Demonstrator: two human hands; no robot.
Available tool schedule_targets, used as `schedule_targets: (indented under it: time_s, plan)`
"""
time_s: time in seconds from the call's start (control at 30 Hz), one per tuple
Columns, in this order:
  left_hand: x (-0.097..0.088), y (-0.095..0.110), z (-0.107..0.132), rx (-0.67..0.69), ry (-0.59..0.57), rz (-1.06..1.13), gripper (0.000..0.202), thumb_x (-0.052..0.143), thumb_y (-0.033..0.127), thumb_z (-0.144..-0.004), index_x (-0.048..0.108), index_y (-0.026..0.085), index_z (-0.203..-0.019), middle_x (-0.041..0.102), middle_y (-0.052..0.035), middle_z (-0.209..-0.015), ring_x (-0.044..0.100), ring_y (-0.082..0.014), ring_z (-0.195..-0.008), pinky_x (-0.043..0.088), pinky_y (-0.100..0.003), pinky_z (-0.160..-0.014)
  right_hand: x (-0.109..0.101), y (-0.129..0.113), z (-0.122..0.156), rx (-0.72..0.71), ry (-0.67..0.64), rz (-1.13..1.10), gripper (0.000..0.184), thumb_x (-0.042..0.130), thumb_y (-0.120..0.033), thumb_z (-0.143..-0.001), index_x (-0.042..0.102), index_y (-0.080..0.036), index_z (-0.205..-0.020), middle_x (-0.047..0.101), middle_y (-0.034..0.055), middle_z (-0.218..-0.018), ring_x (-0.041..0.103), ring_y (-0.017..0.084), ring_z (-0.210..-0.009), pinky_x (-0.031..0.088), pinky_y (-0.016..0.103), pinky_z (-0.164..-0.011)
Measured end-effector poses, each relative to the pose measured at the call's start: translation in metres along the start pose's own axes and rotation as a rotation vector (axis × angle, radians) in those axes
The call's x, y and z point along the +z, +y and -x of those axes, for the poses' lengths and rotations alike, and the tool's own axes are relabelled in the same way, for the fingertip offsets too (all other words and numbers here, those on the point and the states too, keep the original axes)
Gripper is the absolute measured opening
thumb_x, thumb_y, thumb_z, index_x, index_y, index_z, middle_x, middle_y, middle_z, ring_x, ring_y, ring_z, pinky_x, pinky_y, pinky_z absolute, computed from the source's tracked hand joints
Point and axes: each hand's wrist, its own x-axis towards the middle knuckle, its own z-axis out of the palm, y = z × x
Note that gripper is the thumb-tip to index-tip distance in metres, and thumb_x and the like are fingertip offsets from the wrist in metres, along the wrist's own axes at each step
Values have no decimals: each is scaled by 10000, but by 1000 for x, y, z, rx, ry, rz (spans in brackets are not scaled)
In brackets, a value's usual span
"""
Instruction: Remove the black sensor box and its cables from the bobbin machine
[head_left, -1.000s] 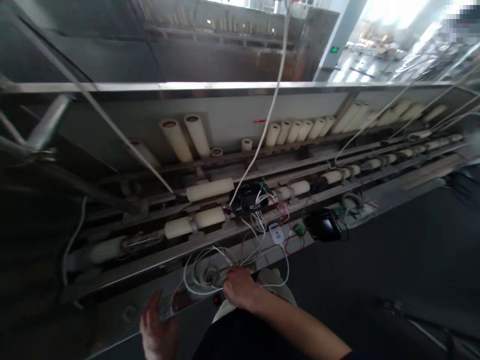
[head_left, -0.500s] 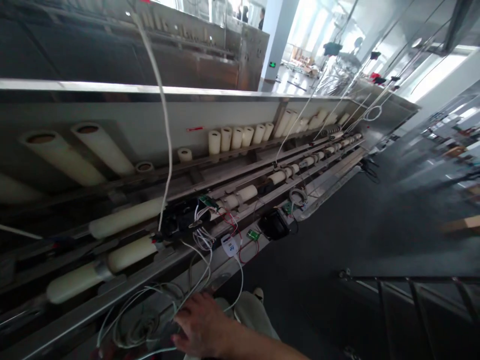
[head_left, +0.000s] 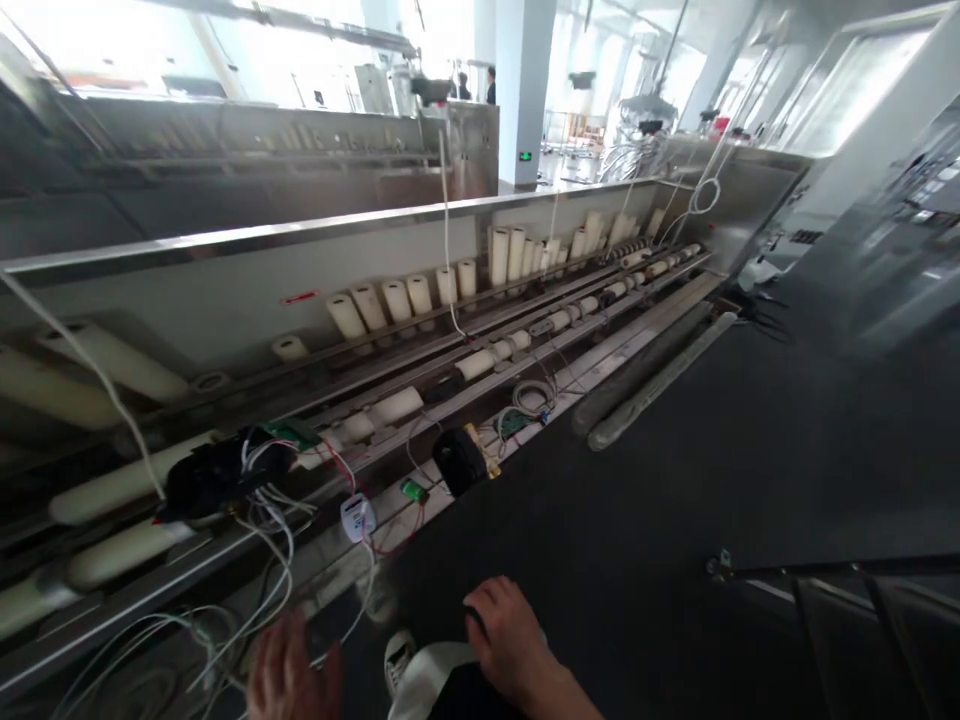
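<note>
My left hand [head_left: 286, 672] hovers at the bottom edge, fingers stretched and apart, holding nothing, beside a tangle of white cables [head_left: 255, 600] on the machine's steel ledge [head_left: 585, 375]. My right hand [head_left: 511, 645] lies on my knee in pale trousers [head_left: 427, 680], fingers loosely spread, nothing in it. Ahead of the left hand a small white module [head_left: 358, 517] hangs on red and white wires. A black device [head_left: 214, 478] with a green circuit board [head_left: 289, 433] sits among cream rollers [head_left: 397, 405].
A long steel machine runs away to the upper right, with rows of cream tubes [head_left: 397, 300] along its back wall. On the ledge lie a black round part [head_left: 459, 460], a small green board [head_left: 412, 490] and a coil of cable [head_left: 531, 397]. Dark floor [head_left: 712, 480] spreads right; a metal frame [head_left: 825, 580] lies there. My shoe [head_left: 397, 655] shows below.
The view has swung right along the machine. My right hand left the white cables and came back onto my knee. My left hand has come into view again by the cables.
</note>
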Motion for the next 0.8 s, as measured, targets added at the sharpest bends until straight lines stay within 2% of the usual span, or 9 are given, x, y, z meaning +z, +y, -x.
schedule_targets:
  time_s: [0.1, 0.17, 0.23, 0.33, 0.5, 0.57, 0.67, 0.8]
  plan:
    - [27, 77, -10, 95, -19, 14, 611, 342, 331, -911, 92, 182, -1448, 340, -186, -1383, 294, -346, -1309, 371, -554, -1007, -28, 47, 24, 72, 105, -12, 239, 464, -92, -813, 612, -203, -964, 619, 49, -937, 546, 200, -916, 438, 371, -864]
    - [44, 116, -16, 156, -53, 41, 604, 356, 338, -910, 114, 195, -1444, 373, -167, -1368, 327, -320, -1296, 397, -523, -1003, -45, 72, 35, 92, 187, -22, 243, 435, -85, -829, 612, -194, -956, 619, 55, -916, 554, 198, -898, 447, 358, -836]
    - [58, 144, -23, 207, -105, 65, 591, 367, 328, -909, 138, 196, -1438, 378, -151, -1377, 331, -294, -1301, 399, -497, -1014, -58, 94, 43, 98, 261, -24, 243, 410, -92, -846, 612, -187, -943, 621, 60, -897, 565, 197, -872, 457, 352, -810]
    - [79, 173, -35, 248, -210, 118, 562, 373, 328, -903, 214, 172, -1419, 391, -143, -1382, 334, -282, -1306, 389, -482, -1029, -71, 127, 51, 100, 358, -23, 244, 384, -122, -867, 610, -187, -934, 628, 64, -869, 586, 199, -837, 469, 354, -793]
    - [114, 224, -56, 205, -429, 253, 479, 457, 383, -882, 406, 208, -1325, 456, -139, -1326, 445, -290, -1215, 394, -486, -1013, -91, 192, 58, 112, 433, -35, 277, 349, -264, -916, 617, -190, -910, 643, 80, -829, 620, 207, -802, 508, 341, -730]
    - [131, 250, -65, 191, -467, 288, 436, 491, 385, -881, 453, 206, -1277, 453, -135, -1318, 469, -269, -1178, 405, -480, -995, -104, 225, 56, 131, 423, -33, 301, 343, -301, -917, 623, -192, -900, 654, 85, -825, 635, 213, -794, 526, 345, -713]
    - [161, 295, -83, 157, -469, 304, 384, 506, 386, -884, 494, 201, -1220, 465, -116, -1293, 491, -240, -1131, 424, -472, -967, -129, 288, 44, 152, 410, -16, 308, 355, -319, -901, 639, -200, -882, 674, 88, -816, 657, 221, -779, 555, 349, -694]
    - [206, 364, -124, 153, -488, 350, 364, 494, 394, -889, 515, 209, -1201, 512, -114, -1253, 532, -221, -1090, 451, -436, -946, -173, 375, 25, 152, 354, 6, 265, 408, -291, -838, 667, -255, -796, 689, 71, -749, 674, 230, -703, 579, 338, -625]
